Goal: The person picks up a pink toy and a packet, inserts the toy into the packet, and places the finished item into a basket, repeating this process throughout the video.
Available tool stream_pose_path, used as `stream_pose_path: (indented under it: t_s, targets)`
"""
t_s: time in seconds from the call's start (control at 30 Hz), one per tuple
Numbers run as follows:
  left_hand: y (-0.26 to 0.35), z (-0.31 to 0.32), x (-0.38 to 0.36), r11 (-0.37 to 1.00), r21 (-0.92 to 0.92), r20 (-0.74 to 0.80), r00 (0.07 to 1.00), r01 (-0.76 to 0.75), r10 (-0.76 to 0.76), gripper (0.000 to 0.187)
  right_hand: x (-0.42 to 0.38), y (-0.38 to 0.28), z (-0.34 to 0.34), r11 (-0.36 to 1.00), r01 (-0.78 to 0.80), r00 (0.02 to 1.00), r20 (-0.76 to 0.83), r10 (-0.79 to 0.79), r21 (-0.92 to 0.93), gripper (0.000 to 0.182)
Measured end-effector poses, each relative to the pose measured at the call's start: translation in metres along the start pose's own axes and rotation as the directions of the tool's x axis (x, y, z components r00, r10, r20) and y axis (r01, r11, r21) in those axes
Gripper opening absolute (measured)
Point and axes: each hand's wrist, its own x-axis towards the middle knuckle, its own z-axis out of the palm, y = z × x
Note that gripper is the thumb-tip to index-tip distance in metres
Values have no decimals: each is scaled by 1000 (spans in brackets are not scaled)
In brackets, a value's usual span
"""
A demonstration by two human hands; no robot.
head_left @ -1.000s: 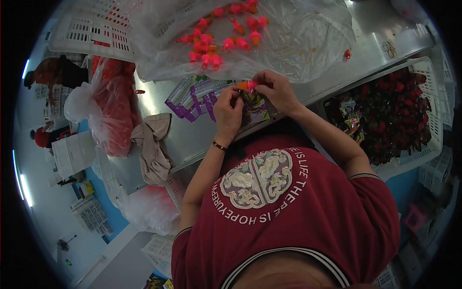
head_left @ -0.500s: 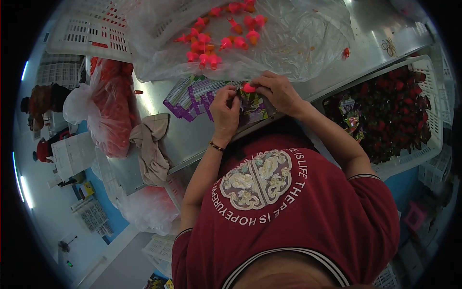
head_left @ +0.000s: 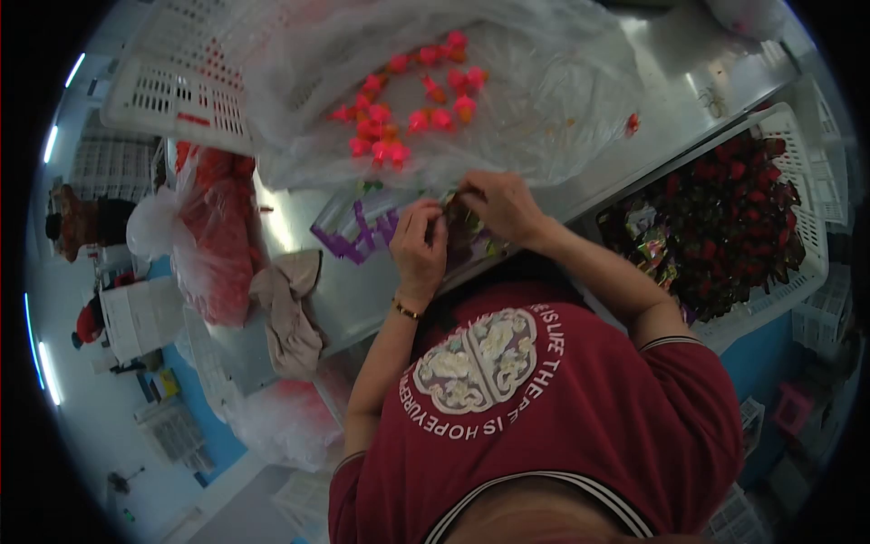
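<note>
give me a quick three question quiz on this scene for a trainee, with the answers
1. True or false: the left hand has a bracelet at its wrist.
2. The pink and orange pieces lie on: a) a wooden board; b) clear plastic; c) blue paper.
3. Fill in: the beige cloth hangs over the edge on the ____ side of the metal table.
Key: 1 true; 2 b; 3 left

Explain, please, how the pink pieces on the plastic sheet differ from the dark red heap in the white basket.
The pink pieces are bright, but the dark red heap is deeper and duller. The pieces lie loosely spread on the clear plastic sheet, while the heap is packed densely in the white basket. Both have reddish colours.
</note>
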Motion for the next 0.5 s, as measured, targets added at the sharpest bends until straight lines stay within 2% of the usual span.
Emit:
stream_pose_path:
  t_s: [0.07, 0.13, 0.2, 0.37, 0.43, 0.47, 0.5]
  targets:
    - [1, 4, 3, 998, 10, -37, 997, -67, 68, 5, -3, 6, 8, 996, -77, 994, -78, 74, -41, 12]
    - [0, 4, 7, 996, 24, -37, 995, -88, 89, 5, -2, 9, 8, 1000, -4, 993, -120, 0, -29, 11]
    - [1, 5, 11, 999, -34, -33, 999, -20, 18, 6, -1, 6, 4, 1000, 1, 997, -82, -2, -16, 12]
    - [9, -3, 20, 993, -80, -75, 994, -86, 80, 7, 0, -1, 2, 1000, -7, 1000, -25, 7, -29, 14]
    - [9, -5, 19, 991, -88, -97, 991, -104, 95, 7, 2, -8, 1, 984, -39, 999, 12, 37, 174, 14]
    - [4, -7, 18, 993, -109, -106, 993, -54, 43, 7, 3, -10, 1, 986, -36, 999, 3, 36, 165, 14]
    - [0, -8, 16, 991, -133, -107, 994, -5, -10, 7, 4, -13, 2, 986, 10, 997, 68, -22, 165, 15]
